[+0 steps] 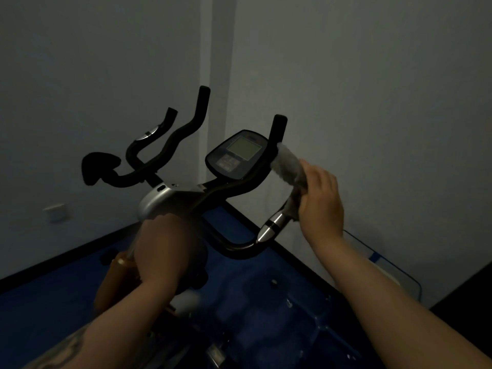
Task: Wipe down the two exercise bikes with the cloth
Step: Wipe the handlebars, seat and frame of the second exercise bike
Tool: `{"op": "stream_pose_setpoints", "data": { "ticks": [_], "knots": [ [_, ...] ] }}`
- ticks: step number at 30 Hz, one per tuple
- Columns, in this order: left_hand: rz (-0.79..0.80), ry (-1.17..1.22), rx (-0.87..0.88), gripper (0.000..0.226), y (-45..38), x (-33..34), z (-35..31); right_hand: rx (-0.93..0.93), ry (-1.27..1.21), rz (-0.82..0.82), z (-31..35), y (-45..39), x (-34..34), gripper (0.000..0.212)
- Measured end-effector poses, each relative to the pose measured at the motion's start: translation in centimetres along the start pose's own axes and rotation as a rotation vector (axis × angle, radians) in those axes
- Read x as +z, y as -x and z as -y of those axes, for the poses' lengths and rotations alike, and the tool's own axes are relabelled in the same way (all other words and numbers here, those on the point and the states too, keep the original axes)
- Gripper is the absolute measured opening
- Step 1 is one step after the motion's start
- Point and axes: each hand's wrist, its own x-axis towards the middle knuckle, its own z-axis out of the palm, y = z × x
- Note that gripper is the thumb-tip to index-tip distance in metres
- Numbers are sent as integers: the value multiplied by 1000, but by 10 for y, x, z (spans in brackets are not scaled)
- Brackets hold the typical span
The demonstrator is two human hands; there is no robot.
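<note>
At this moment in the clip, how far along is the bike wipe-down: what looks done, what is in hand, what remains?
Done: nothing can be confirmed; the dim picture shows no difference between wiped and unwiped surfaces. In hand: the right hand grips the cloth wrapped around the near bike's right handlebar; the left hand, blurred, rests low near the frame. Left: likely the console and the second bike behind.
</note>
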Motion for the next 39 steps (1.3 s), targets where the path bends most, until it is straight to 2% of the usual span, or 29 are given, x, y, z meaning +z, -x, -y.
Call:
{"op": "stream_pose_setpoints", "data": {
  "ticks": [3,7,9,10,13,15,16,18,20,21,22,23,25,26,28,29,31,33,36,39],
  "knots": [
    [-8,-3,0,13,1,-1,-3,55,56,-43,1,-7,12,50],
    [-11,10,-10,14,3,-2,-5,102,117,93,8,1,40,33],
    [-11,6,-4,14,3,-3,-6,76,115,119,6,-9,38,18],
    [-10,3,-4,14,3,-3,-6,105,72,155,3,-18,34,18],
    [-2,-3,-11,15,2,-3,-6,424,-180,237,-4,-44,22,35],
    [-1,-14,-19,15,2,-3,-6,592,-209,176,5,-38,22,36],
    [-2,-18,-20,15,2,-3,-6,571,-132,135,9,-31,23,34],
    [-3,-13,-12,15,4,-4,-7,327,61,130,6,-20,22,27],
    [-8,2,-13,15,3,-4,-8,109,95,285,-9,-27,18,25],
    [-8,0,-19,15,2,-4,-7,116,44,346,-15,-33,16,27],
    [-6,-12,-24,15,1,-3,-7,192,-52,339,-15,-35,16,31],
    [-4,-27,-28,16,1,-3,-7,326,-179,264,-9,-33,17,32],
    [-1,-32,-37,15,3,-4,-10,651,-375,8,18,-17,24,32],
    [-3,-25,-41,14,4,-5,-12,767,-416,-68,39,-1,28,37],
    [-7,-13,-47,14,5,-7,-13,870,-502,-81,76,40,32,49],
    [-5,-12,-44,14,4,-6,-13,865,-551,-47,88,58,33,52],
    [6,-19,-32,15,3,-5,-10,718,-547,28,89,79,35,52],
    [1,-18,-25,15,3,-4,-8,515,-375,48,62,66,45,48],
    [2,-18,-27,16,2,-2,-8,408,-57,81,32,40,48,46],
    [5,-19,-29,16,2,-1,-5,184,9,219,55,66,39,49]
  ]
}}
